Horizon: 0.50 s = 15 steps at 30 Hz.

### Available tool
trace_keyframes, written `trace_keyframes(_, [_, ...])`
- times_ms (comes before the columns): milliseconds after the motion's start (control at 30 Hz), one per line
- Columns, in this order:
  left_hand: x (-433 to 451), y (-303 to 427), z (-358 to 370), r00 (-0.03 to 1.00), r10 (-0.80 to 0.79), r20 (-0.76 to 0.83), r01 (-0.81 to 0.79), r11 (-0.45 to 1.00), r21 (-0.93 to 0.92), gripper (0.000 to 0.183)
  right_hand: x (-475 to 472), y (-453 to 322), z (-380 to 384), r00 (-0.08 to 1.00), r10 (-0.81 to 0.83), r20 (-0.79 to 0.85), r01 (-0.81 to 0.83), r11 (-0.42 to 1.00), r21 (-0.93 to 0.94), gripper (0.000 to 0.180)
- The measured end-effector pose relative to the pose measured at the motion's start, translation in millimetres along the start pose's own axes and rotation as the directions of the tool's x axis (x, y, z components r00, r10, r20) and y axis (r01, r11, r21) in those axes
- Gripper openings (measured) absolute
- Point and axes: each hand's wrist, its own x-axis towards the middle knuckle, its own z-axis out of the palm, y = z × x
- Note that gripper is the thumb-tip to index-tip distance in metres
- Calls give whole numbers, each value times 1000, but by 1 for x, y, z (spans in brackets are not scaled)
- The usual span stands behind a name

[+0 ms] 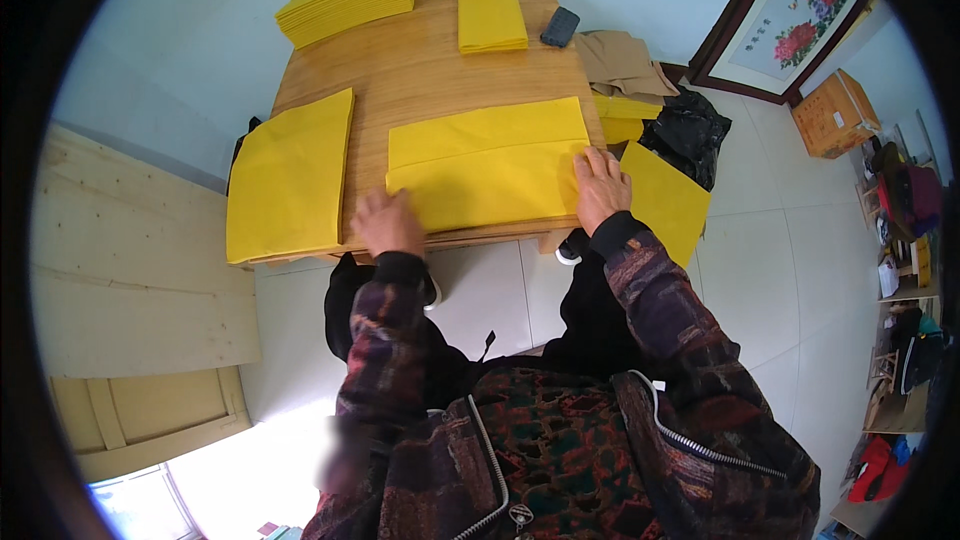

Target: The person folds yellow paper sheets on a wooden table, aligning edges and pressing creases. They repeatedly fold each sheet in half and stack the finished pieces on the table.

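Observation:
A yellow sheet (487,172), felt-like and folded lengthwise, lies before me along the front edge of the wooden table (420,75). One flap covers its nearer part, and a strip behind that flap shows. My left hand (388,223), blurred, is at the sheet's near left corner; whether its fingers grip the cloth cannot be seen. At the right end, my right hand (604,184) rests on the sheet's edge with its fingers spread a little. Left of my left hand lies a flat stack of yellow sheets (289,180).
Folded yellow pieces (349,4) are piled at the back left, with another folded bundle (491,11) at the back. Beside it sits a dark grey block (560,27). Right of the table are more yellow sheets (664,199), brown cloth (619,60) and a black plastic bag (686,131).

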Motion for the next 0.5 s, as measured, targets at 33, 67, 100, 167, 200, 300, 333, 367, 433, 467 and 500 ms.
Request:
trace_keyframes(33, [4, 26, 2, 997, 81, 18, -79, 993, -88, 16, 0, 0, 1, 1000, -6, -4, 6, 1000, -10, 39])
trace_keyframes(67, [6, 57, 4, 975, 215, -56, -220, 965, -140, 24, 0, 0, 1, 1000, -11, -11, 11, 1000, -4, 39])
trace_keyframes(100, [5, 87, 6, 926, 370, 71, -341, 904, -257, 34, 0, 0, 1, 1000, -17, -19, 17, 1000, 0, 39])
trace_keyframes(167, [-9, 138, 6, 852, 509, 124, -431, 815, -387, 59, 1, 1, 0, 1000, -13, -23, 13, 1000, 4, 38])
trace_keyframes(200, [-12, 149, 6, 844, 495, 207, -359, 807, -469, 71, 1, 0, 0, 1000, -1, -21, 1, 1000, 10, 38])
trace_keyframes(300, [-23, 124, 2, 830, 507, 231, -412, 838, -358, 85, 0, -2, 1, 1000, 10, 0, -10, 1000, 10, 39])
trace_keyframes(333, [-23, 106, 0, 847, 456, 271, -366, 872, -323, 85, 0, -1, 2, 1000, 3, 1, -3, 1000, 10, 39])
trace_keyframes(367, [-22, 85, -1, 866, 415, 279, -343, 899, -274, 87, -1, 1, 2, 1000, 5, -4, -5, 1000, -2, 39])
trace_keyframes(433, [-21, 42, -4, 893, 295, 340, -218, 944, -246, 94, -1, 4, 3, 1000, -8, 2, 8, 1000, 22, 41])
trace_keyframes(467, [-22, 23, -6, 904, 263, 337, -199, 956, -215, 93, 0, 7, 1, 1000, -19, -9, 19, 999, 27, 41])
trace_keyframes(500, [-25, 11, -7, 908, 218, 357, -170, 972, -163, 92, -1, 7, 1, 1000, -31, -5, 31, 999, 34, 42])
